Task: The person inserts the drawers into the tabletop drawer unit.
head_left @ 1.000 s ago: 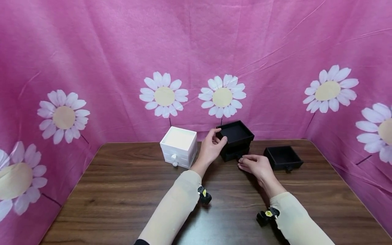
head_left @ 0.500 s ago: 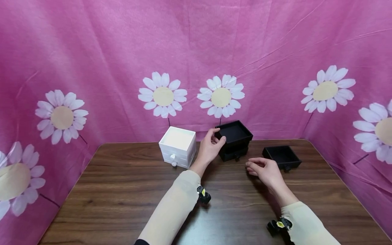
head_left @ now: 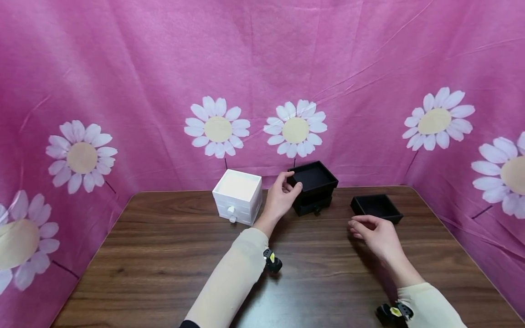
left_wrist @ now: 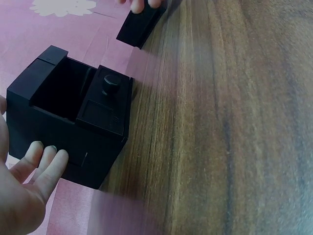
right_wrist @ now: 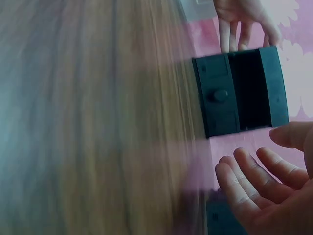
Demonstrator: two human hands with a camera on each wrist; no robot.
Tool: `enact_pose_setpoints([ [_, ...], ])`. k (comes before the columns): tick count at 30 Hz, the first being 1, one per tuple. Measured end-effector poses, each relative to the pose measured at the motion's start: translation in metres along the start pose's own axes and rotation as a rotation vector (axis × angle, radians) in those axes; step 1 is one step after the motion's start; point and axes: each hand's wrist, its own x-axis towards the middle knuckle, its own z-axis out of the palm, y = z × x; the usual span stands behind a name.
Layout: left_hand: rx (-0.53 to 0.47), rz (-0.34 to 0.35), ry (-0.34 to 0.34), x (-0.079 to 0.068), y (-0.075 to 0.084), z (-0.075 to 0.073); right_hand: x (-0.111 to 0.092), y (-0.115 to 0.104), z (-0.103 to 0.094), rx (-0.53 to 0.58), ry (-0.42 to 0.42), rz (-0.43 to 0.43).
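Observation:
A small black drawer cabinet (head_left: 321, 187) stands at the back of the table. Its top is an open tray, its upper slot is a dark gap, and the lower drawer (left_wrist: 102, 107) with a round knob sits in place. My left hand (head_left: 280, 197) rests against the cabinet's left side, its fingertips (left_wrist: 54, 166) touching the wall. Front right of the cabinet, my right hand (head_left: 379, 239) hovers over the table with loosely bent fingers, holding nothing. Just behind it lies a separate black drawer (head_left: 357, 207), partly overlapped by that hand in the head view.
A white drawer box (head_left: 238, 207) with knobs on its front stands left of my left hand. The brown wooden table (head_left: 164, 264) runs toward me. A pink cloth (head_left: 164, 68) with daisies hangs close behind and along both sides.
My right hand has left the lower drawer's knob and moved right and toward me, to in front of the separate drawer. My left hand has stayed against the cabinet.

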Motion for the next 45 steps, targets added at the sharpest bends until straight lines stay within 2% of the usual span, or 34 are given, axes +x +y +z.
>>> enact_pose_setpoints([
  [9, 0.004, 0.001, -0.011, -0.001, -0.001, -0.001, -0.002, 0.017, -0.023, 0.001, 0.039, 0.018],
  [17, -0.001, 0.015, -0.007, 0.0, 0.0, -0.002, 0.003, 0.03, -0.046, 0.105, 0.062, 0.02],
  [24, 0.007, 0.007, -0.013, 0.001, 0.001, -0.002, 0.007, 0.038, -0.061, -0.016, 0.094, 0.052],
  [35, 0.009, 0.001, -0.022, 0.001, -0.002, -0.002, 0.01, 0.048, -0.073, 0.033, 0.082, 0.111],
  [45, 0.007, -0.005, -0.032, 0.0, 0.0, -0.003, 0.021, 0.047, -0.075, -0.05, 0.084, 0.24],
])
